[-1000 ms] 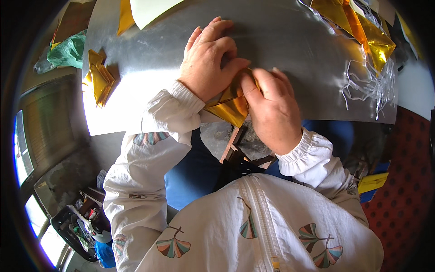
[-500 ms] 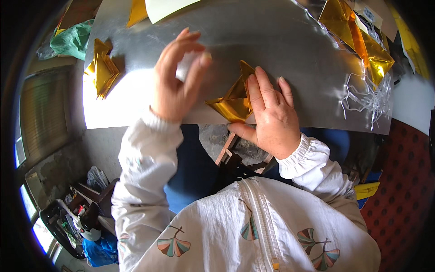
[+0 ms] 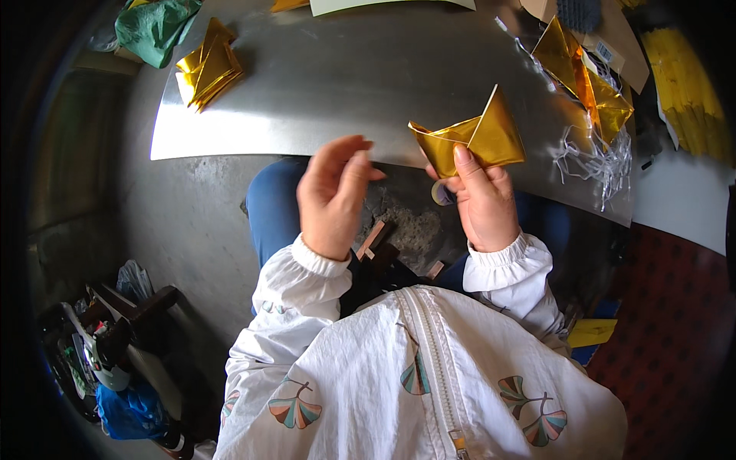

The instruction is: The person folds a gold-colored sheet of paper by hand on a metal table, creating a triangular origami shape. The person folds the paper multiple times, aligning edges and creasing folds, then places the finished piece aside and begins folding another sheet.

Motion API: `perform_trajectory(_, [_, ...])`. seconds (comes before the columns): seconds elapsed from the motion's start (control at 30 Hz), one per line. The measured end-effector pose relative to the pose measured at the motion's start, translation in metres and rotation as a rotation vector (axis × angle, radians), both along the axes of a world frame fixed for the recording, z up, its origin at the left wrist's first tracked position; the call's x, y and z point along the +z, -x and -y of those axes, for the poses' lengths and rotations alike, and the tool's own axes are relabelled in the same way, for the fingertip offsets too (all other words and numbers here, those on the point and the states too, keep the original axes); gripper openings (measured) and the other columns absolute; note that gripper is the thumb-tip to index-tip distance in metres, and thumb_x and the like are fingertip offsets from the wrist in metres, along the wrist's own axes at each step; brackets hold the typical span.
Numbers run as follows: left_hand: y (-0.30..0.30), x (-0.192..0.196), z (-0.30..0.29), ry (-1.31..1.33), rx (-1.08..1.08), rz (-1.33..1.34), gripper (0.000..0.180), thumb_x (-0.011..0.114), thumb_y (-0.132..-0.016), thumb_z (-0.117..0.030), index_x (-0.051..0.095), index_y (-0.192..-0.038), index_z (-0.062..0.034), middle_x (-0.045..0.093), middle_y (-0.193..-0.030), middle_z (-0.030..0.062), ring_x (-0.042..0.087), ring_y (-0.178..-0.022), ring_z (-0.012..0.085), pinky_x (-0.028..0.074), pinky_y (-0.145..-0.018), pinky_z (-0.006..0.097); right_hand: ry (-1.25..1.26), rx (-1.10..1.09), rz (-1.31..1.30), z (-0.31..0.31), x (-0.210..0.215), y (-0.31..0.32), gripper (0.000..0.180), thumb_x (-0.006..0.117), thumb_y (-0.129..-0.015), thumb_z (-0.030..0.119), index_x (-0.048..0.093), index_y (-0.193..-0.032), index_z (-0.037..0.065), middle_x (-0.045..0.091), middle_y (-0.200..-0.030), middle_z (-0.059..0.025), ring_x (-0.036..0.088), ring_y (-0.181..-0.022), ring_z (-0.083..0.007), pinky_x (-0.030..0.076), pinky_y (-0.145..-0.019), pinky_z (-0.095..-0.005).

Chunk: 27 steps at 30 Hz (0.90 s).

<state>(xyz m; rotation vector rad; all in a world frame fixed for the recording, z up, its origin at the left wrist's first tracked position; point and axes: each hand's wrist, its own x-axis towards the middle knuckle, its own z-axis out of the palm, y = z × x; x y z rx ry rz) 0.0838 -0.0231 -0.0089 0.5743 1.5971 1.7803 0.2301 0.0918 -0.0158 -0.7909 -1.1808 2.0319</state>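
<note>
My right hand (image 3: pixel 489 205) pinches a folded piece of gold foil paper (image 3: pixel 497 138) between thumb and fingers, lifted by the table's near edge. One pointed corner of the paper stands up, and a lower point juts out to the left. The fingers behind it are mostly hidden. To its left, my left hand (image 3: pixel 331 201) hovers in front of the table edge, fingers loosely bent and thumb apart, with nothing in it. A stack of folded gold foil pieces (image 3: pixel 208 67) lies at the table's far left.
The metal table (image 3: pixel 345 84) spans the far side. On its right lie more gold foil pieces (image 3: pixel 563 57) and a tangle of clear plastic strips (image 3: pixel 596 165). A green plastic bag (image 3: pixel 157 31) is at the far left. Yellow material (image 3: pixel 686 92) sits beyond the right edge.
My right hand has picked the gold foil paper up off the table, where it was pressing it flat. My left hand has come down and nearer to me, off the tabletop.
</note>
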Motion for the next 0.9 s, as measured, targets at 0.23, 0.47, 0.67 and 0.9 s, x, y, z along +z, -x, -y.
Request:
perform_trajectory(0.23, [-0.009,0.006,-0.006,-0.086,-0.234,0.329,0.024,0.067,-0.094,-0.016,0.066,-0.110,0.0015,0.068,-0.096,0.0032,0.059,-0.078,0.0078,0.049,-0.069,0.022,0.152,0.108,-0.049,0.018,0.021,0.000,0.027,0.052,-0.102,0.024,0.061,-0.120,0.006,0.067,-0.114,-0.0065,0.066,-0.104,-0.0176,0.057,-0.082,-0.0355])
perform_trajectory(0.47, [-0.002,0.000,0.000,-0.136,-0.220,0.495,0.017,0.070,-0.092,-0.019,0.068,-0.092,-0.0029,0.066,-0.079,0.0008,0.056,-0.065,0.0060,0.046,-0.060,0.021,0.198,0.226,-0.015,0.024,0.020,-0.002,0.031,0.052,-0.102,0.026,0.060,-0.122,0.004,0.068,-0.112,-0.0069,0.067,-0.100,-0.0179,0.057,-0.080,-0.0329])
perform_trajectory(0.67, [-0.006,-0.002,0.002,-0.054,-0.104,0.346,0.020,0.070,-0.093,-0.021,0.065,-0.087,-0.0020,0.066,-0.077,0.0017,0.057,-0.063,0.0073,0.047,-0.059,0.022,0.174,0.232,0.057,0.031,0.015,0.001,0.031,0.053,-0.101,0.027,0.061,-0.120,0.004,0.068,-0.109,-0.0063,0.068,-0.097,-0.0163,0.057,-0.079,-0.0316])
perform_trajectory(0.9, [0.010,-0.008,0.002,-0.008,-0.230,0.422,0.017,0.066,-0.095,-0.021,0.062,-0.086,-0.0070,0.067,-0.079,0.0020,0.057,-0.062,0.0078,0.046,-0.059,0.020,0.116,0.116,0.024,0.020,0.010,-0.001,0.026,0.057,-0.100,0.023,0.062,-0.117,0.004,0.068,-0.107,-0.0058,0.068,-0.093,-0.0161,0.057,-0.081,-0.0321])
